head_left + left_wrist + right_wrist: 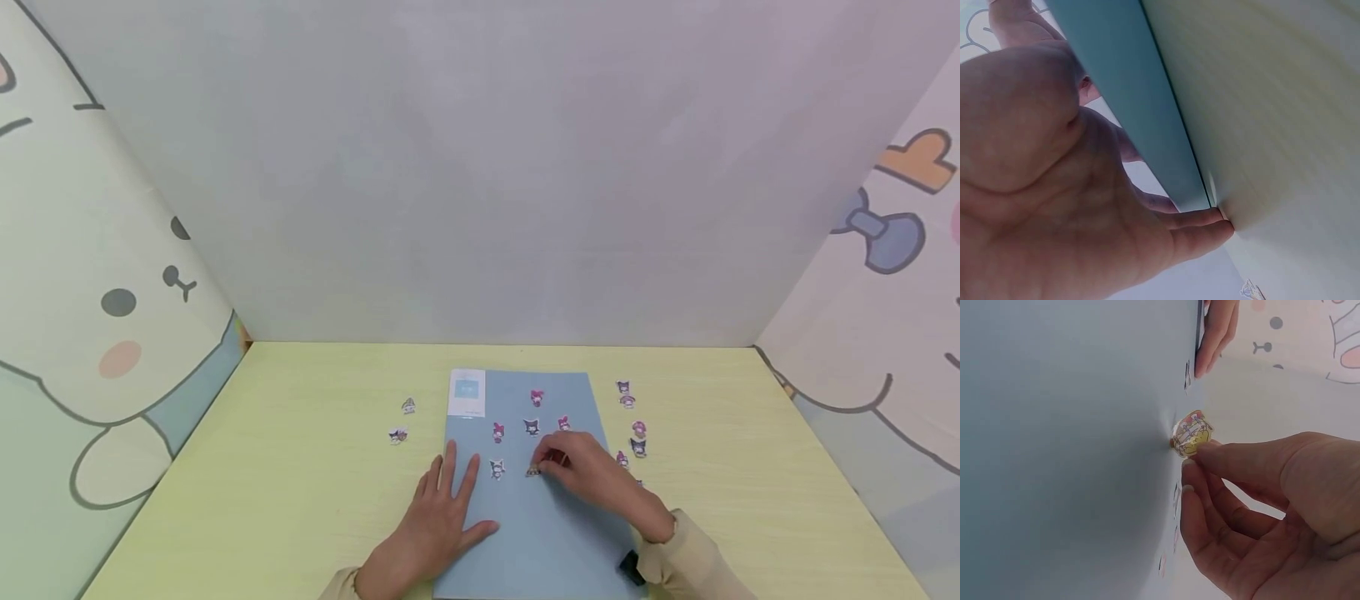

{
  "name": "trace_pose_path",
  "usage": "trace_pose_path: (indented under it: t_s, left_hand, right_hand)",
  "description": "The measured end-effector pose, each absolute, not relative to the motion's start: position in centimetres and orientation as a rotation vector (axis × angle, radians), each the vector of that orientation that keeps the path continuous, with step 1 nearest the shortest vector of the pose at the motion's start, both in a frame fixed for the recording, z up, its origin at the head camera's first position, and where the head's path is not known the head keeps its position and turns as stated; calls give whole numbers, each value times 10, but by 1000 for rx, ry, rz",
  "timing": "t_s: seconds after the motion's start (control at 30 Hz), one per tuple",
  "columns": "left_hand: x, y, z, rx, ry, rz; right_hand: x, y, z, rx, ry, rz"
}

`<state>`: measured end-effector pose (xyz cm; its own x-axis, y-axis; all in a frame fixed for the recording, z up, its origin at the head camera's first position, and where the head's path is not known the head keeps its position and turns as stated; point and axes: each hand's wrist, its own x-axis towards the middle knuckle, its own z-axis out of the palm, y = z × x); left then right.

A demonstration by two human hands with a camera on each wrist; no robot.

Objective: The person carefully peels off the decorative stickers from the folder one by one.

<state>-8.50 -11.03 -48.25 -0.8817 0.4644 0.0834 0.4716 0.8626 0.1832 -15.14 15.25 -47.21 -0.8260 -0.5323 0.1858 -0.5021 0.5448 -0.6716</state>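
A flat blue rectangular board (540,550), thick-edged like a book or folder, lies on the table with several small cartoon stickers on its upper half. My left hand (438,527) rests spread over its left edge, thumb and some fingers on the blue surface. In the left wrist view, two fingertips reach past the board's side (1132,112) to the table. My right hand (592,475) pinches a small yellow-and-red sticker (1191,434) between thumb and fingers. One edge of that sticker meets or nearly meets the blue surface, below a dark-eared character sticker (532,427).
A white label (467,393) covers the board's top left corner. Loose stickers lie on the pale yellow table (300,467): a pair including this one (397,435) at left, several including this one (638,447) at right. Cartoon-printed panels (112,250) flank the table.
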Motion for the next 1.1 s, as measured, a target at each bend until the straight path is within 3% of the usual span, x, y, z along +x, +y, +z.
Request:
trace_pose_path:
  t_s: [1.1]
  left_hand:
    - [-84,-110,-479,-756,-3020,-321]
  right_hand:
    - [-163,194,-451,-721,2756,-1066]
